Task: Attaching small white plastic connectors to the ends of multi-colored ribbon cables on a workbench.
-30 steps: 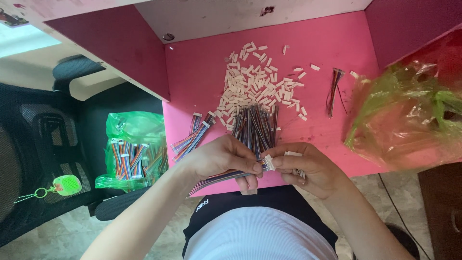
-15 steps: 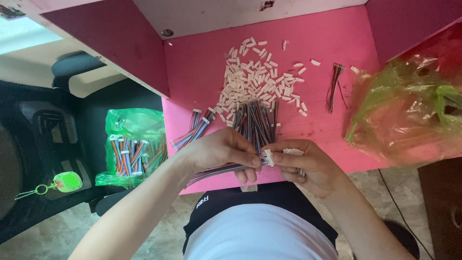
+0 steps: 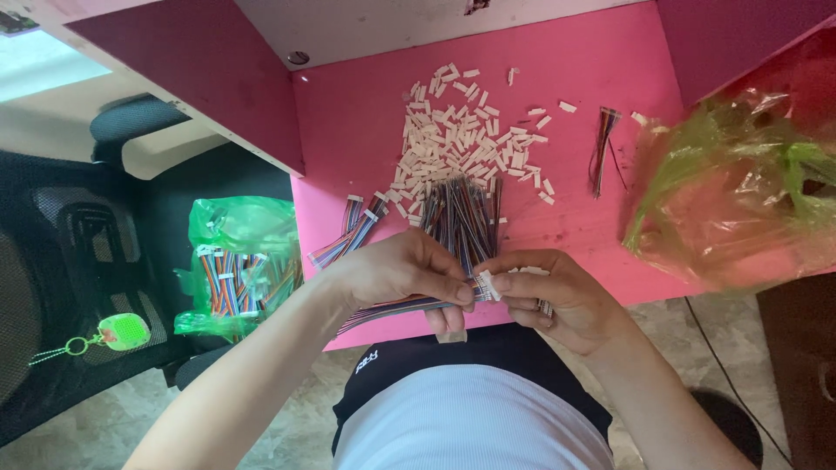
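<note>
Pink worktop (image 3: 366,130) with dark red side panels, stone-look floor below, a black chair (image 3: 61,252) off to the person's left. Person stands or sits at the near edge, white top, dark waistband.

Left hand (image 3: 396,274) is closed in a pinch, thumb and fingers (image 3: 453,292) clamped on a flat multicoloured ribbon of wires (image 3: 387,311) that trails down-left under the palm. Right hand (image 3: 562,296) meets it just beside, fingers curled shut on a small white connector (image 3: 485,285) at the end of that wire ribbon; the two hands touch at the connector. The held wire set sits at the near edge of the worktop, just above the person's waist.

Behind the hands lies a bundle of loose coloured wires (image 3: 461,213), running away from the person. Further back, a scattered heap of small white connector housings (image 3: 457,139). To the left of the bundle, a few finished wire sets with white ends (image 3: 353,231). To the right, a thin separate bunch of wires (image 3: 603,144), well apart from the hands. Far right, a crumpled green-tinted plastic bag (image 3: 740,183) on the worktop. Left of the worktop, lower down, a green bag holding more coloured wire sets (image 3: 235,274). A green tag on a ring (image 3: 122,331) hangs by the chair.
</note>
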